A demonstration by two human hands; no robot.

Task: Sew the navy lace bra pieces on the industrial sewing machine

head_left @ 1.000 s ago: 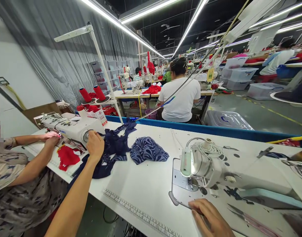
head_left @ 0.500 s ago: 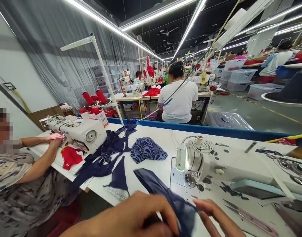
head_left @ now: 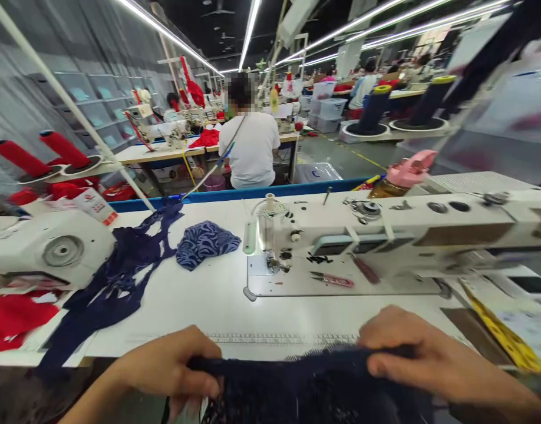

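A dark navy piece of fabric (head_left: 306,383) stretches between my two hands at the table's near edge; its lower part runs out of view. My left hand (head_left: 177,365) pinches its left end between thumb and fingers. The right end is gripped by my right hand (head_left: 407,353), thumb on the near side. Beyond them stands a white sewing machine (head_left: 429,229), its needle area (head_left: 274,262) to the left. Thread snips (head_left: 332,279) with a pink handle lie on the machine bed. A patterned blue cup-shaped fabric piece (head_left: 206,242) rests left of the needle.
Tangled navy fabric strips (head_left: 124,265) lie at the left, against a second sewing machine (head_left: 62,247). Red fabric (head_left: 20,318) is beside it. A bottle with a pink lid (head_left: 407,171) stands behind my machine. A person in a white shirt (head_left: 250,147) sits ahead.
The view has swung to the right. My hands have drawn apart, and navy fabric is now spread between them at the near edge. The co-worker at left has left the view.
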